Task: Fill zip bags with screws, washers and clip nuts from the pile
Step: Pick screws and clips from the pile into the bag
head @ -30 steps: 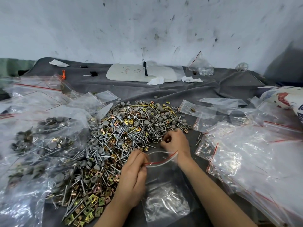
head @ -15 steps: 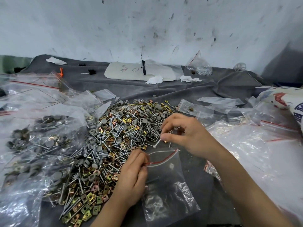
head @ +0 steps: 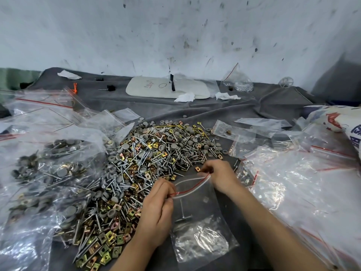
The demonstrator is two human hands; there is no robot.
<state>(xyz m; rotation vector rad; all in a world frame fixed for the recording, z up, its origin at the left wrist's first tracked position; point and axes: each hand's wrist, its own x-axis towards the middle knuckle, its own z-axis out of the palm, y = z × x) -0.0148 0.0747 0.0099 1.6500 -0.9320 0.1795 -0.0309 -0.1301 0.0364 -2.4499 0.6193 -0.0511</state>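
A pile of screws, grey washers and gold clip nuts (head: 156, 153) covers the middle of the grey cloth. Just in front of it lies a clear zip bag (head: 197, 227) with a red strip, its mouth gaping toward the pile. A screw (head: 182, 209) and a few small parts show inside it. My left hand (head: 158, 212) pinches the left end of the bag's mouth. My right hand (head: 219, 173) is at the mouth's right corner, its fingertips pinching a gold clip nut (head: 197, 169) just above the opening.
Filled bags (head: 48, 165) lie heaped on the left. Empty zip bags (head: 297, 182) are spread on the right, beside a printed sack (head: 343, 122). At the back are a white pad (head: 156, 89), paper scraps and a small bag of parts (head: 239, 83) near the wall.
My right hand reached into the pile, then came back to the bag's mouth with a clip nut in its fingertips. My left hand kept its pinch on the bag.
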